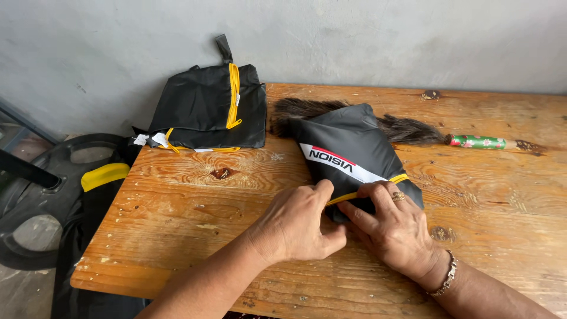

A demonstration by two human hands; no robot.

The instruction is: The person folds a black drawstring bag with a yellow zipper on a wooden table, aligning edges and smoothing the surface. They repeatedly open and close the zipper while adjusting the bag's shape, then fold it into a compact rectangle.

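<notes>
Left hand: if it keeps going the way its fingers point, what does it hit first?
The left hand points up and right, fingertips already on the yellow-trimmed edge of the folded dark pouch. That pouch is first; beyond it probably the dark bristly brush, though depth is unclear.

A folded dark grey pouch (348,150) with yellow zip edging and a white-red stripe is being pressed flat on the wooden table.

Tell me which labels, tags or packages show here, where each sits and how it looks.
Printed stripe: on the dark grey folded garment under both hands, slanted white band with red edge.
Small tags: white, at the left corner of the black pouch with yellow zip, table's far left.
Wrapped handle: green, flowered, far right.
</notes>
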